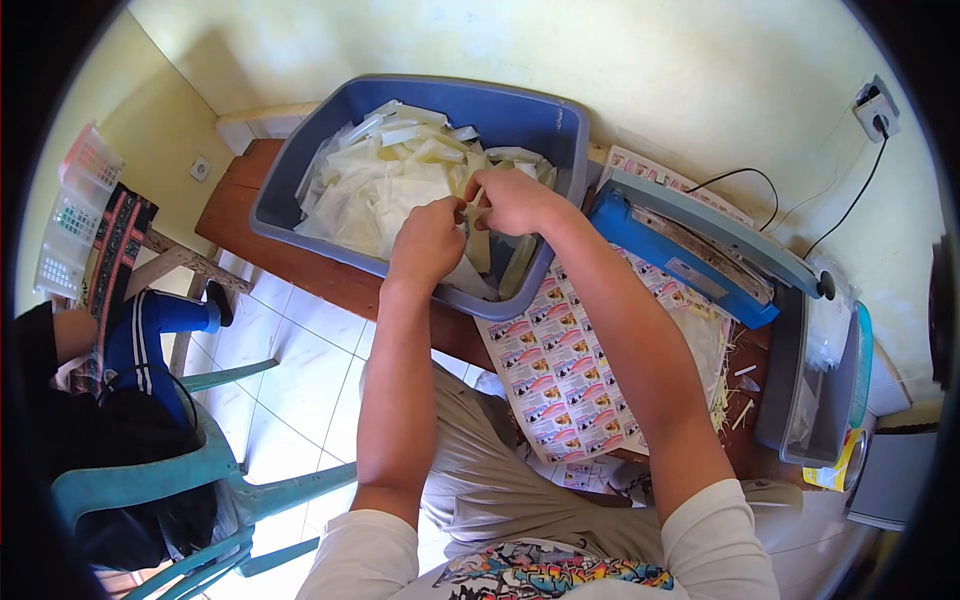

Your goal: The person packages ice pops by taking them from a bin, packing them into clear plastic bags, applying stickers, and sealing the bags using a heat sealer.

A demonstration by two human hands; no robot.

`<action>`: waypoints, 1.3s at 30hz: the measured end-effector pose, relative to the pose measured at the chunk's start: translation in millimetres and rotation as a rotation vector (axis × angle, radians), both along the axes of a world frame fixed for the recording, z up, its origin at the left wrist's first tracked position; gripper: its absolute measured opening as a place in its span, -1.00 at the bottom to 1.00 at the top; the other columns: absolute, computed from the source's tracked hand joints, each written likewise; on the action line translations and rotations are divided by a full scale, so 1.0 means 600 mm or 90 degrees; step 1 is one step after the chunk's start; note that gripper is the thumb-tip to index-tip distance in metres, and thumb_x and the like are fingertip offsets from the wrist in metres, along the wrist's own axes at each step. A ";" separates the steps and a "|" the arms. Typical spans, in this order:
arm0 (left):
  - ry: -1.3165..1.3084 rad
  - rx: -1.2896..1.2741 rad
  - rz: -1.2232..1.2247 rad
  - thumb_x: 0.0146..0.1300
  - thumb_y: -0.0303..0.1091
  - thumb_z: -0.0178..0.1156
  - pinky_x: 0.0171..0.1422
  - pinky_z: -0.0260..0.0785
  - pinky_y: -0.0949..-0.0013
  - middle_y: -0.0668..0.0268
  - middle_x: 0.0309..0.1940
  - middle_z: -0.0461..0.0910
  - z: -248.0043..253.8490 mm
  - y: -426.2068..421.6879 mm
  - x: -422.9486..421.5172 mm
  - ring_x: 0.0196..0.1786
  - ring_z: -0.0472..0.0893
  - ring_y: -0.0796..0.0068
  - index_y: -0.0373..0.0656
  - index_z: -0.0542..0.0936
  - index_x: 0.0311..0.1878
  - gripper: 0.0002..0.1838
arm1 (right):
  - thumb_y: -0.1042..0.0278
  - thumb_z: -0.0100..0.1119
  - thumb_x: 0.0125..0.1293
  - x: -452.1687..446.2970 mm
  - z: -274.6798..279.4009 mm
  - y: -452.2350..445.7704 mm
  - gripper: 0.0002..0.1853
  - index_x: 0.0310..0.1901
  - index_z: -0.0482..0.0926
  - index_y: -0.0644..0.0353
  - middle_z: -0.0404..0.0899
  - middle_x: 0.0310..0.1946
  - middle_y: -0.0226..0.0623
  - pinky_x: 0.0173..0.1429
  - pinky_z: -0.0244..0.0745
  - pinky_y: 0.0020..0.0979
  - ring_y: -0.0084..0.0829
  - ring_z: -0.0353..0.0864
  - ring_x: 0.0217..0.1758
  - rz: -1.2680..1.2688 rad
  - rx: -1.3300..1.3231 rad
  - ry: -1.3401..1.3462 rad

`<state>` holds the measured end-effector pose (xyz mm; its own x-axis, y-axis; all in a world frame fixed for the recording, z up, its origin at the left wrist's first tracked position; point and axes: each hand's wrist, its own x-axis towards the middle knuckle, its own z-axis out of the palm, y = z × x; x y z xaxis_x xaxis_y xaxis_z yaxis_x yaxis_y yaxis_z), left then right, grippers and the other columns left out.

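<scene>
A big blue-grey plastic tub (573, 130) stands on the wooden bench, holding a heap of pale, clear plastic packets (380, 185). Over the tub's near right part, my left hand (432, 240) and my right hand (517, 203) meet with fingers curled in a pinch. Between them is a pale yellowish plastic packet (478, 248), hanging down from the fingertips. Its upper end is partly hidden by my fingers. More packets lie below and beside my hands, inside the tub.
Right of the tub, a blue bag sealer (675, 265) rests on printed label sheets (560, 370). Beyond it sits a grey bin (785, 400) with clear plastic bags (832, 310). A cord runs to a wall socket (876, 110). At left, a person sits in a green chair (130, 480).
</scene>
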<state>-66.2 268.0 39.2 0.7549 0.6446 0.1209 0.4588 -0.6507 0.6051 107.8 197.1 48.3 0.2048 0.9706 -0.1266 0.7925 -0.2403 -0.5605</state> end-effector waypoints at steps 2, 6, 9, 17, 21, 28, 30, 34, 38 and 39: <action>-0.011 -0.018 0.016 0.33 -0.63 0.09 0.16 0.66 0.10 -0.07 -0.03 0.84 -0.005 0.007 0.002 0.01 0.85 0.03 -0.37 0.72 0.23 -0.56 | 0.32 0.66 0.20 0.000 0.004 0.000 -0.47 0.19 0.68 0.17 0.82 0.00 -0.10 0.22 0.68 -0.13 -0.09 0.82 0.12 -0.004 -0.004 0.028; -0.123 -0.132 0.058 0.52 -0.47 0.25 -0.04 0.69 0.24 0.00 -0.09 0.86 0.021 -0.005 0.002 -0.11 0.88 0.26 -0.35 0.71 0.26 -0.68 | 0.36 0.64 0.25 -0.002 0.007 -0.003 -0.47 0.23 0.67 0.20 0.83 0.00 -0.12 0.19 0.69 -0.22 -0.22 0.84 0.10 -0.055 0.113 0.116; -0.194 -0.141 0.079 0.47 -0.48 0.33 -0.05 0.68 0.22 -0.01 -0.19 0.85 0.025 0.002 0.001 -0.20 0.88 0.18 -0.32 0.74 0.19 -0.72 | 0.39 0.61 0.30 -0.003 0.018 -0.017 -0.51 0.23 0.68 0.23 0.84 0.00 -0.13 0.18 0.72 -0.29 -0.32 0.85 0.07 -0.077 0.208 0.182; -0.437 -0.315 0.023 0.58 -0.44 0.31 0.01 0.69 0.35 0.17 -0.16 0.82 0.049 -0.021 -0.005 -0.15 0.84 0.40 -0.33 0.71 0.21 -0.75 | 0.43 0.54 0.40 -0.042 0.038 -0.075 -0.64 0.18 0.72 0.25 0.85 0.05 -0.17 0.20 0.74 -0.32 -0.42 0.85 0.08 -0.113 0.489 0.266; -0.526 -0.515 -0.073 0.63 -0.45 0.26 0.15 0.73 0.32 0.13 0.00 0.77 0.083 -0.073 -0.008 -0.05 0.81 0.38 -0.39 0.64 0.25 -0.73 | 0.41 0.49 0.42 -0.072 0.072 -0.174 -0.62 0.24 0.73 0.21 0.84 0.07 -0.14 0.19 0.73 -0.30 -0.33 0.85 0.11 -0.131 0.545 0.202; -0.438 -0.763 -0.242 0.64 -0.47 0.21 0.25 0.73 0.29 0.10 0.06 0.75 0.054 -0.175 0.046 0.05 0.81 0.35 -0.40 0.60 0.26 -0.74 | 0.38 0.49 0.39 -0.063 0.074 -0.357 -0.61 0.24 0.76 0.17 0.82 0.04 -0.10 0.11 0.72 -0.27 -0.19 0.86 0.06 -0.215 0.542 0.108; -0.369 -0.732 -0.283 0.68 -0.48 0.14 0.30 0.74 0.21 0.01 0.09 0.75 0.041 -0.215 0.061 0.08 0.85 0.19 -0.41 0.55 0.29 -0.74 | 0.38 0.50 0.38 -0.065 0.067 -0.410 -0.63 0.20 0.78 0.17 0.82 0.01 -0.10 0.10 0.72 -0.27 -0.18 0.87 0.01 -0.279 0.507 0.064; -0.273 -0.729 -0.371 0.67 -0.49 0.16 0.34 0.71 0.19 0.08 0.14 0.74 -0.003 -0.284 0.082 0.13 0.82 0.23 -0.40 0.54 0.33 -0.71 | 0.42 0.55 0.31 -0.071 0.054 -0.510 -0.64 0.14 0.80 0.19 0.84 -0.02 -0.12 0.12 0.73 -0.28 -0.21 0.88 -0.01 -0.344 0.453 0.022; -0.145 -0.486 -0.478 0.47 -0.56 0.36 0.38 0.67 0.22 0.13 0.18 0.74 -0.036 -0.348 0.079 0.28 0.75 0.30 -0.17 0.41 0.60 -0.33 | 0.45 0.55 0.30 -0.077 0.009 -0.595 -0.64 0.13 0.80 0.19 0.84 -0.02 -0.12 0.10 0.72 -0.28 -0.24 0.87 -0.01 -0.424 0.409 0.051; -0.093 -0.441 -0.471 0.32 -0.50 0.52 0.37 0.64 0.18 0.13 0.21 0.73 -0.043 -0.361 0.076 0.32 0.72 0.29 -0.06 0.31 0.70 -0.08 | 0.46 0.54 0.30 -0.080 -0.003 -0.613 -0.66 0.11 0.80 0.20 0.84 -0.02 -0.13 0.10 0.72 -0.28 -0.25 0.87 -0.02 -0.466 0.395 0.070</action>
<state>-20.7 51.6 13.2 0.9997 -0.0143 0.0212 -0.0239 -0.2266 0.9737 59.7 -170.4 46.4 0.8029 0.5085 0.3111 0.4997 -0.2896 -0.8163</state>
